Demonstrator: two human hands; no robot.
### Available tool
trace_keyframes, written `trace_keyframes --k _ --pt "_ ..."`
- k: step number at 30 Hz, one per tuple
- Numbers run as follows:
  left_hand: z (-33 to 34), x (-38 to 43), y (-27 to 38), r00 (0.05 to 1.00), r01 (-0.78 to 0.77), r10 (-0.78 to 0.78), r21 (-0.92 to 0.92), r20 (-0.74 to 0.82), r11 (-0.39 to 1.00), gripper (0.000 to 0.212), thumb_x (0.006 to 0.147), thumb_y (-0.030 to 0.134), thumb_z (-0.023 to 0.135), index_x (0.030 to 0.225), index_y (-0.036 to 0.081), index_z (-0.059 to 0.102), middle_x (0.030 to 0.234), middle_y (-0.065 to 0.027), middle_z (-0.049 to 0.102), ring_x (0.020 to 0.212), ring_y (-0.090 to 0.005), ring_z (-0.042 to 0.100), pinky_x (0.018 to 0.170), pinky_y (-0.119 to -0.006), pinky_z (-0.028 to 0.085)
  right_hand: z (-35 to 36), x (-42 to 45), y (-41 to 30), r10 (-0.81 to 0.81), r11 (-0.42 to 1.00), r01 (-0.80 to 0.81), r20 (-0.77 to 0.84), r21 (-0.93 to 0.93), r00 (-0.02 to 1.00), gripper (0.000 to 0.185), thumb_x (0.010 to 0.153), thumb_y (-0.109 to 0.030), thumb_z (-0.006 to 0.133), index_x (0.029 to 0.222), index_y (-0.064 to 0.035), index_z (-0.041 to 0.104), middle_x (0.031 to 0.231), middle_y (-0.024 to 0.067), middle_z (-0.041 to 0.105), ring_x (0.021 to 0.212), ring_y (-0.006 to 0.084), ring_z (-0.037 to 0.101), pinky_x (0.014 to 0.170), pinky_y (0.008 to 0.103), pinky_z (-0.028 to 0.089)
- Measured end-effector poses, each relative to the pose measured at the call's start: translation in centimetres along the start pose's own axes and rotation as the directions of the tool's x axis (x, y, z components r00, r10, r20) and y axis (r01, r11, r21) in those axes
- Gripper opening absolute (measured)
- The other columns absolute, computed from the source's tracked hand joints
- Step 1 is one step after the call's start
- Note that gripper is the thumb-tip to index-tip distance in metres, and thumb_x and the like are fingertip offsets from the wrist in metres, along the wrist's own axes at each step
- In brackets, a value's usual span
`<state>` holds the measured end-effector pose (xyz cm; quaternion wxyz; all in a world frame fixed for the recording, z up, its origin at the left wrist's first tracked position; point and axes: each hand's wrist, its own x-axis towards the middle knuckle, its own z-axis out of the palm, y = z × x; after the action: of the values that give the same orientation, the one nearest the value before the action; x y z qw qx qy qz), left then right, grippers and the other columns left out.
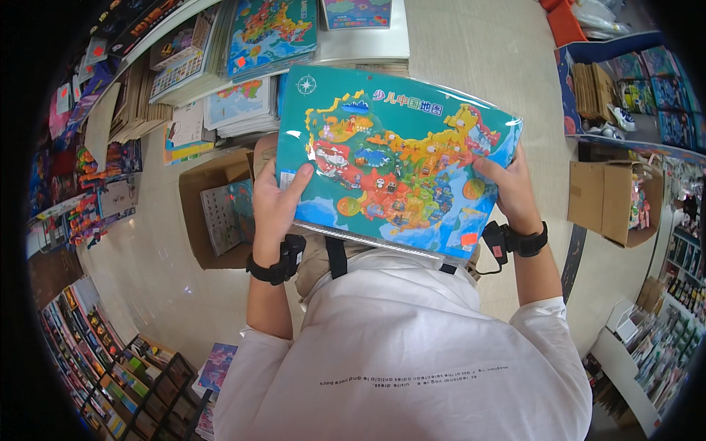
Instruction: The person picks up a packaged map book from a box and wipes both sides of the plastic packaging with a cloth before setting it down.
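A children's map puzzle board in clear plastic wrap (pixel 380 160) is held tilted in front of my body, its colourful printed face up. My left hand (pixel 281 193) grips its left edge, with the thumb on the face and the fingers hidden underneath. At the right edge my right hand (pixel 507 182) pinches it the same way, its thumb on the face. An orange sticker (pixel 469 238) lies near the lower right corner. Black devices are strapped to both wrists. Beyond the board, a similar map board (pixel 270 30) tops a stack on the shelf.
Stacked boards (pixel 242 116) fill the shelf ahead on the left. An open cardboard box (pixel 215 220) with flat items stands on the floor at my left. Another cardboard box (pixel 598 193) and a blue display bin (pixel 568 93) stand at the right. Book racks (pixel 138 380) are behind left.
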<state>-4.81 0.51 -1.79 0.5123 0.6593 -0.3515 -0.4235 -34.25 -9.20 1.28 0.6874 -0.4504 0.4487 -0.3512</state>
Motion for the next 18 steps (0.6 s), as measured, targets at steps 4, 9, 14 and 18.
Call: trace_keyframes --k 4,9,14,18 --pt "-0.14 0.1 0.41 1.0 0.011 -0.011 0.007 0.007 1.0 0.028 0.078 0.02 0.066 0.093 -0.001 0.056 0.082 -0.0038 0.061 0.07 -0.0063 0.054 0.062 -0.02 0.044 -0.05 -0.05 0.5 -0.01 1.0 0.01 -0.03 -0.004 1.0 0.045 0.075 -0.004 0.061 0.114 -0.0001 0.039 0.107 0.0105 0.054 0.095 0.0157 0.055 0.081 0.0306 0.046" --pt "-0.18 0.3 -0.08 0.999 0.032 -0.032 -0.004 -0.003 0.999 0.028 0.078 0.02 0.066 0.092 -0.001 0.056 0.081 -0.0042 0.061 0.07 -0.0065 0.054 0.062 -0.02 0.044 0.08 -0.06 0.58 -0.03 1.0 0.03 -0.051 0.0 0.998 0.046 0.074 -0.004 0.062 0.114 -0.0004 0.039 0.107 0.0101 0.054 0.095 0.0158 0.055 0.081 0.0305 0.046" --pt "-0.08 0.21 -0.25 0.999 0.033 -0.033 -0.019 -0.003 0.999 0.027 0.078 0.02 0.066 0.092 -0.001 0.056 0.082 -0.004 0.061 0.071 -0.0063 0.054 0.063 -0.02 0.044 0.23 0.12 0.27 -0.035 0.996 0.033 -0.023 -0.082 0.999 0.05 0.072 -0.003 0.065 0.114 -0.0001 0.038 0.105 0.0099 0.055 0.093 0.0166 0.056 0.08 0.0306 0.047" --pt "0.38 0.12 -0.31 1.0 0.001 -0.002 -0.053 -0.014 0.999 0.026 0.078 0.019 0.066 0.092 -0.001 0.056 0.082 -0.004 0.061 0.071 -0.0061 0.054 0.063 -0.02 0.044 0.53 0.22 0.1 0.01 0.999 -0.012 -0.057 -0.039 0.998 0.048 0.072 -0.003 0.065 0.113 0.0002 0.039 0.105 0.0104 0.055 0.092 0.0169 0.057 0.08 0.0304 0.047"
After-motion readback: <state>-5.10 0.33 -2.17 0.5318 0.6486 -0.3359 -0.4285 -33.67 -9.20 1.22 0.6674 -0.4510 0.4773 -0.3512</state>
